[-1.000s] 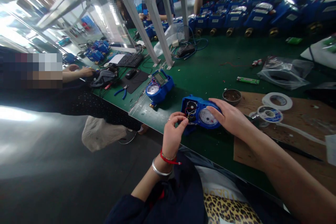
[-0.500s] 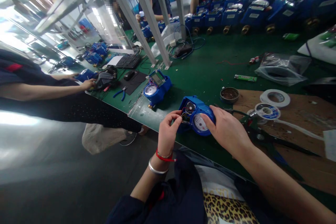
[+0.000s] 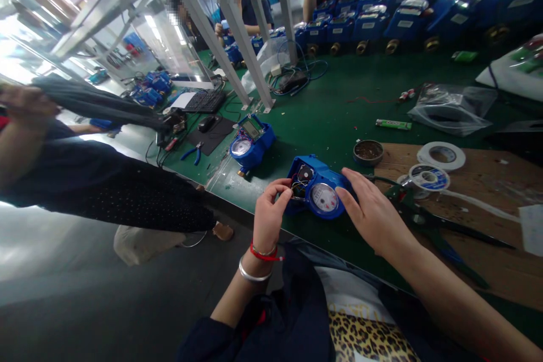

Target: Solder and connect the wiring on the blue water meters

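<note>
A blue water meter lies near the bench edge in front of me, its round dial facing up. Its side compartment is uncovered, showing a black round part and thin wires. My left hand pinches at the wires by the compartment's left rim; the fingertips partly hide them. At the dial's right side is my right hand, thumb and fingers apart and stretched, the tips at the meter's edge. A second blue meter stands to the left, with a display board tilted up above its dial.
Right of me, cardboard carries tape rolls, a solder spool and large shears. A small round tin and a battery lie beyond. Blue pliers lie left. A co-worker's legs are beside the bench.
My right hand has loosened and slid slightly right, its thumb coming off the dial. My left hand stays at the wires. The co-worker at left has raised an arm holding dark cloth-like material.
</note>
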